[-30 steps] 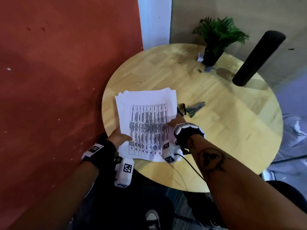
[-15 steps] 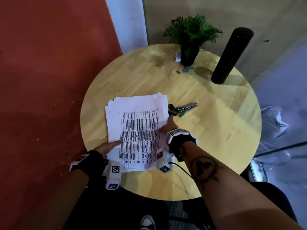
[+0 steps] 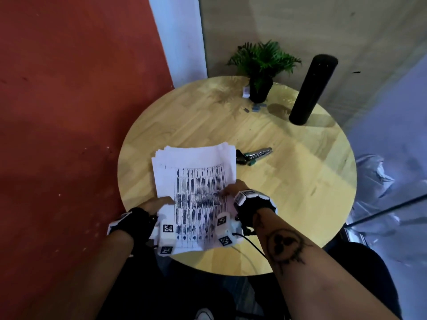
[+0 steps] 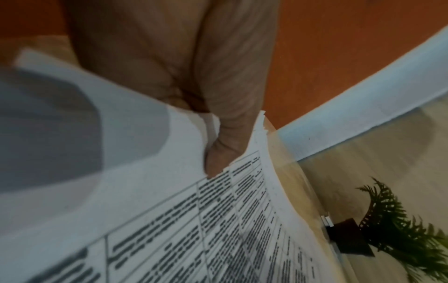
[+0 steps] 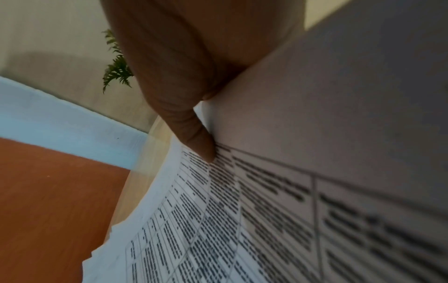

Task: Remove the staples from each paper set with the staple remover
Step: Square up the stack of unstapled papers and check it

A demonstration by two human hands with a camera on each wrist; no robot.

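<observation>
While the paper stack (image 3: 194, 181) lay on the worktop (image 3: 288, 204), the left hand (image 3: 159, 202) and right hand (image 3: 231, 188) each pinched an edge; the staple remover (image 3: 253, 155) lay at its 2 o'clock.

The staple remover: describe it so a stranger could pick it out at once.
On the round wooden table, look just past the right edge of the paper stack that both hands hold. The staple remover lies flat there, small, metallic and dark-ended, unlike the upright black cylinder and potted plant behind.
</observation>
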